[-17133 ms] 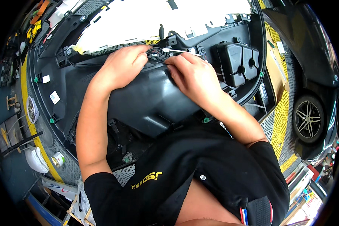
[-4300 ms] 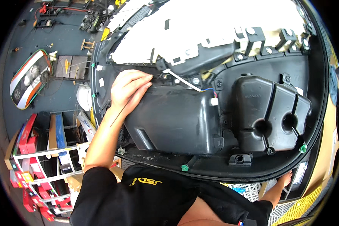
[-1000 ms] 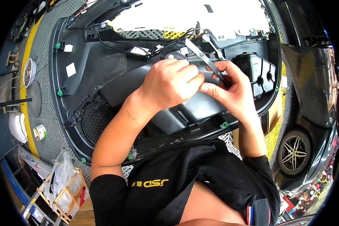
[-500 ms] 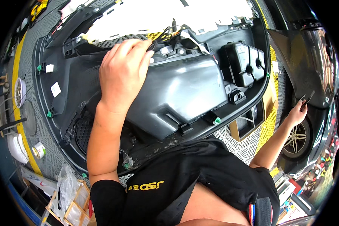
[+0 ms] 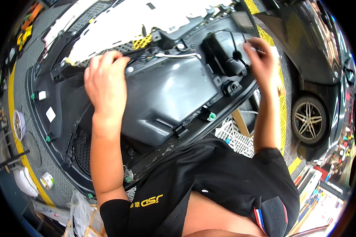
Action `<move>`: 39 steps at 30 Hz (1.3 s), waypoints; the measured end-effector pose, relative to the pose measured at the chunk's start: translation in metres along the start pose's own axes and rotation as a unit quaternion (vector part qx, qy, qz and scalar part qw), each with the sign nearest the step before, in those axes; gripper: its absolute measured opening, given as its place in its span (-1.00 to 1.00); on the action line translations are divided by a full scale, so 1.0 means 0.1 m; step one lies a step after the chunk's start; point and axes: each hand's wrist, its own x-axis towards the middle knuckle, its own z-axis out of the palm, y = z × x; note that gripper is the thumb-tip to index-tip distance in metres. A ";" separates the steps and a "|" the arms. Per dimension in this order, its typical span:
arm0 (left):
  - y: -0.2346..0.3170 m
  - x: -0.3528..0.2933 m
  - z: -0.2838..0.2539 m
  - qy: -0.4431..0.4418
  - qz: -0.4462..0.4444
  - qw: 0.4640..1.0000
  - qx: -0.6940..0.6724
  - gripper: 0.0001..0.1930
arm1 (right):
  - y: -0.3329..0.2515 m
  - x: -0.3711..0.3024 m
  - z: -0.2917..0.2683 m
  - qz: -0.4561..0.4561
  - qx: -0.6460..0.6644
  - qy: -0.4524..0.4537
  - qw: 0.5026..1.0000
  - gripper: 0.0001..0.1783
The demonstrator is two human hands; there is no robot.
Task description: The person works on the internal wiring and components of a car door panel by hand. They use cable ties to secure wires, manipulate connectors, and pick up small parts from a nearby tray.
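Observation:
A large black car door panel (image 5: 166, 89) lies inner side up in front of me. At its far middle edge, my left hand (image 5: 106, 83) has its fingers curled together against a bundle of dark wires (image 5: 140, 55); the fingertips are partly hidden. A white strip (image 5: 178, 55) lies just right of the wires. Over the panel's right end my right hand (image 5: 263, 65) is blurred, its fingers closed around a thin dark tool (image 5: 259, 49) that barely shows. Beside it sits a black box-shaped speaker housing (image 5: 225, 51) mounted on the panel.
White padding (image 5: 118, 27) covers the panel's far part. Green clips (image 5: 212, 116) stick out along its rim. To the right stands a dark car with a spoked wheel (image 5: 308, 120). On the left floor are a tin (image 5: 47, 180) and a bowl (image 5: 18, 124).
My right hand has swung in from the far right, beside the car, to above the panel's right end. My left hand stays by the wires. The whole view has shifted slightly.

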 end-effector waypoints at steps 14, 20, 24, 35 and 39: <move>-0.19 0.02 0.17 -0.097 -0.003 0.993 -0.072 -0.73 | -0.49 0.24 0.92 -0.176 -0.160 -0.195 0.951 -0.62; -0.26 -0.02 -0.01 0.021 0.081 0.975 -0.205 -0.79 | -0.57 0.27 0.93 -0.183 -0.143 -0.232 0.945 -0.64; -0.72 -0.01 -0.53 -0.006 -0.019 0.965 -0.261 -0.82 | -0.72 0.26 0.85 -0.050 0.023 -0.253 0.966 -0.70; -1.63 -0.16 -0.17 0.069 -0.155 0.983 -0.075 -0.64 | -1.64 0.75 1.35 -0.193 0.056 -0.274 0.940 -0.77; -1.57 -0.18 -0.24 0.075 -0.224 0.961 -0.144 -0.66 | -1.73 0.98 1.77 -0.224 0.078 -0.296 0.925 -0.72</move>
